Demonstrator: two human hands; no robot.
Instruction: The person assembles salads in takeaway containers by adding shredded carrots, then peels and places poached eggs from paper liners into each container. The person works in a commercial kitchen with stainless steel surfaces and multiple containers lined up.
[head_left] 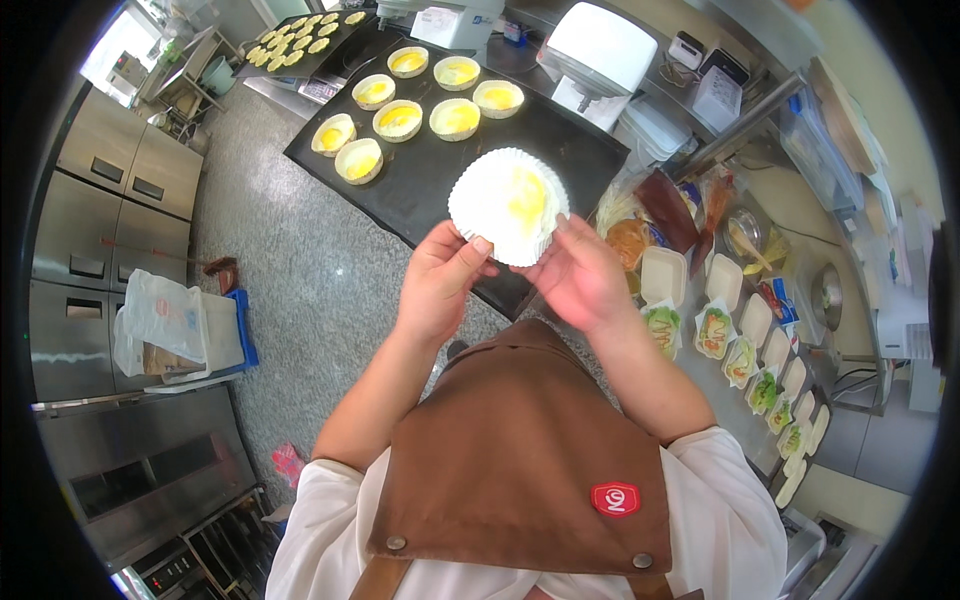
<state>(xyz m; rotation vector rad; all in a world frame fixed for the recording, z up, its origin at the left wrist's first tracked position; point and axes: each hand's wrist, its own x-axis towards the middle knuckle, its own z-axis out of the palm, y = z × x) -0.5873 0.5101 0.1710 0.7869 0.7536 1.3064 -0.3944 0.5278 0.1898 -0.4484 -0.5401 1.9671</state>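
Between my two hands is a white fluted paper baking cup (488,200), tilted so that its inside shows, with a yellow smear on the right half. My left hand (438,285) pinches its lower left rim, thumb on the near side. On the lower right edge, my right hand (583,278) grips the same cup. The cup is above the near part of a large black baking tray (410,190). Farther back on that tray stand several paper cups (398,121) holding something yellow. I cannot tell whether the held cup is one or a nested stack.
Another dark tray (270,68) with small yellow pieces sits at the far left. On the right counter are open takeaway boxes (663,275) with salad-filled food, a metal bowl (742,228) and bagged goods. A white bin (215,335) stands on the floor at left, beside steel cabinets (85,225).
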